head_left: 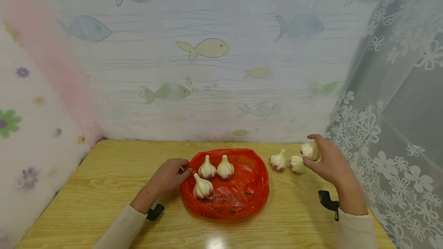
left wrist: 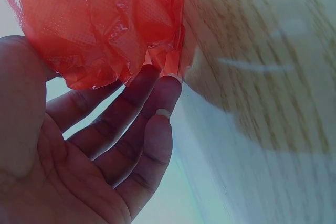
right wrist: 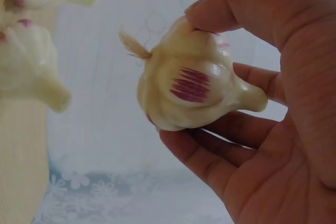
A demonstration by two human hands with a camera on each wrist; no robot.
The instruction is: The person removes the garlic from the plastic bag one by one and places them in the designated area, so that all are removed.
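Observation:
My right hand (head_left: 330, 160) holds a garlic bulb (right wrist: 191, 77) between thumb and fingers, above the right side of the table. The bulb is pale with purple streaks, a stubby stem and a tuft of roots. Two more garlic bulbs, one farther left (head_left: 278, 160) and one close by (head_left: 296, 164), lie near that hand on the wood. A red plastic bag (head_left: 242, 191) lies spread open mid-table with three garlic bulbs (head_left: 202, 187) at its left side. At the bag's left rim my left hand (head_left: 169, 174) grips the plastic, thumb on one side and fingers on the other.
The light wood table (head_left: 114, 172) reaches back to a fish-patterned curtain (head_left: 207, 99). A flowered sheet (head_left: 34, 126) hangs at the left, and a white floral lace curtain (head_left: 391, 172) at the right, close to my right arm. Black wrist mounts sit under both wrists.

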